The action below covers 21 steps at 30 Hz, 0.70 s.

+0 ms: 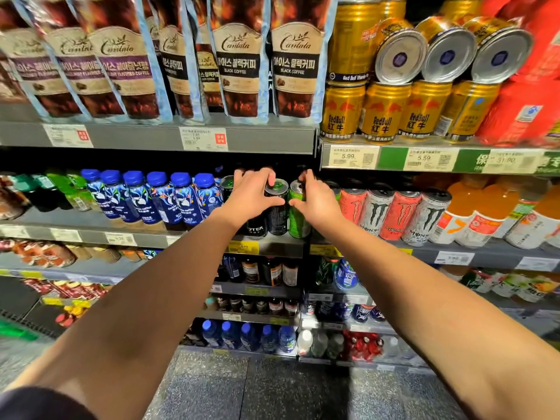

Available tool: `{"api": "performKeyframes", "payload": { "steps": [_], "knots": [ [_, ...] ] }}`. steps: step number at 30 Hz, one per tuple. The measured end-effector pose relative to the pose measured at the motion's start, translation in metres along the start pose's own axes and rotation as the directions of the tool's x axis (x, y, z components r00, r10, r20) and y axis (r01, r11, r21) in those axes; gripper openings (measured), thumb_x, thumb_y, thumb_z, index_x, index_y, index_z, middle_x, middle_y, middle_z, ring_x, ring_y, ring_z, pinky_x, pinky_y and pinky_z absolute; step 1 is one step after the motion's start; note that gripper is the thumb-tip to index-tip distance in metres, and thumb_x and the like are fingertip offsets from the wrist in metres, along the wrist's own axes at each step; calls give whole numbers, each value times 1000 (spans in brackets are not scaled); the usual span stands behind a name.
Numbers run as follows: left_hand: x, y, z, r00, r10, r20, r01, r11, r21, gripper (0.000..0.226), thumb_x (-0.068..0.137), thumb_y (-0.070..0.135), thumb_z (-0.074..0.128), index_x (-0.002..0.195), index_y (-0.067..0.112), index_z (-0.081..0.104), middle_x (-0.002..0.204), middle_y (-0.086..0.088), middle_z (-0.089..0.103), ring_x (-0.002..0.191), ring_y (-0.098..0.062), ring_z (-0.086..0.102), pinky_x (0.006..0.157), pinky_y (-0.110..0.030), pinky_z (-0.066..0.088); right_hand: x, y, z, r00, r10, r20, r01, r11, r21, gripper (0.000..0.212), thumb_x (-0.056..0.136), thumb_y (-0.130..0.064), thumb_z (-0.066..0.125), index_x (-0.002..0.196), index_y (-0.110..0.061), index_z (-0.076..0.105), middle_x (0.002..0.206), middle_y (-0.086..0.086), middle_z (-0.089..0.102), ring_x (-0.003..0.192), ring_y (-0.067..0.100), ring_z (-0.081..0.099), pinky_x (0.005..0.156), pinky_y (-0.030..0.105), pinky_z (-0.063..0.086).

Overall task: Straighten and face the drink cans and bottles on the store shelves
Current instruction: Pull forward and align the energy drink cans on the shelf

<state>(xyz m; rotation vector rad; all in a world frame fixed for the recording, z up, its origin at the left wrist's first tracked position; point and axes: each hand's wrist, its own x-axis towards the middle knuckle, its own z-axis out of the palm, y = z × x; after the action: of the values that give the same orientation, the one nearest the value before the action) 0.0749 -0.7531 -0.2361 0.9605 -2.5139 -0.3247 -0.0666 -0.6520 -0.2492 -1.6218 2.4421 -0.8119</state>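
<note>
Black can [277, 212] with green top logo, bright green can [298, 218] beside it. Blue-capped bottles [157, 198] with blue-white pattern. Alternating coral-red [351, 207] and white Monster cans [375, 213]. Gold Red Bull cans [385, 109], red print. Brown-beige Cantata coffee pouches [295, 60].

At twelve o'clock hang seven coffee pouches [169, 62], with three shelf price tags below the gold cans. At two o'clock four gold cans [385, 110] stand upright and three more gold cans [448, 47] lie on their sides above them. At nine o'clock stand six blue-capped bottles [157, 198]. At three o'clock four pink and white cans [394, 213] stand.
</note>
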Motion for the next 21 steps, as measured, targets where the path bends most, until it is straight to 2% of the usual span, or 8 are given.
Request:
{"api": "performKeyframes", "payload": {
  "steps": [4,7,10,12,15,16,18,21],
  "knots": [
    [0,-2,7,999,52,-8,-52,998,19,35,84,40,73,108,24,52,101,2,64,103,-22,56,94,-34,24,-5,2,1,1000,-20,-11,21,999,24,66,84,-32,75,137,-11,41,126,11,61,114,30,60,90,42,51],
    [-7,5,17,996,68,-50,-68,998,-3,45,84,37,73,121,22,54,115,2,65,116,-20,55,108,-36,23,-18,10,-1,998,-41,-54,45,997,65,73,82,-32,77,141,-10,40,135,12,54,121,29,56,96,42,49],
    [-22,16,32,982,132,-135,-144,986,-81,51,82,31,75,127,17,56,129,-2,61,128,-21,49,119,-40,18,-36,24,-4,985,-37,-167,67,982,177,65,83,-26,77,136,-9,44,133,11,52,120,27,55,98,35,45],
    [-31,26,43,969,165,-183,-193,970,-148,48,81,27,75,123,13,59,126,-5,62,124,-26,51,116,-39,25,-47,37,-8,971,13,-239,47,969,244,57,84,-23,76,132,-7,50,131,10,55,117,25,56,98,28,39],
    [-40,43,61,961,183,-208,-225,954,-199,41,81,24,74,118,10,62,125,-8,62,123,-30,52,112,-40,31,-63,55,-12,948,83,-306,9,957,289,46,83,-23,76,123,-10,56,118,4,60,89,21,62,86,30,47],
    [-42,50,66,961,179,-212,-224,951,-212,40,81,23,73,118,10,63,127,-9,62,125,-29,51,113,-42,31,-67,59,-13,945,87,-317,12,954,299,46,82,-22,77,121,-11,57,114,3,59,87,17,60,84,29,48],
    [-47,64,75,958,186,-219,-240,937,-254,38,82,20,72,118,10,64,129,-9,61,126,-28,51,112,-46,35,-75,69,-16,942,84,-326,22,951,308,46,80,-20,78,120,-12,57,110,2,58,95,14,59,85,24,46],
    [-52,89,85,966,171,-196,-229,917,-327,37,84,20,69,120,13,62,129,-5,59,126,-24,49,107,-44,40,-79,82,-21,935,103,-339,2,955,296,47,79,-22,78,119,-14,57,112,2,60,105,17,58,92,29,46]
  ]
}}
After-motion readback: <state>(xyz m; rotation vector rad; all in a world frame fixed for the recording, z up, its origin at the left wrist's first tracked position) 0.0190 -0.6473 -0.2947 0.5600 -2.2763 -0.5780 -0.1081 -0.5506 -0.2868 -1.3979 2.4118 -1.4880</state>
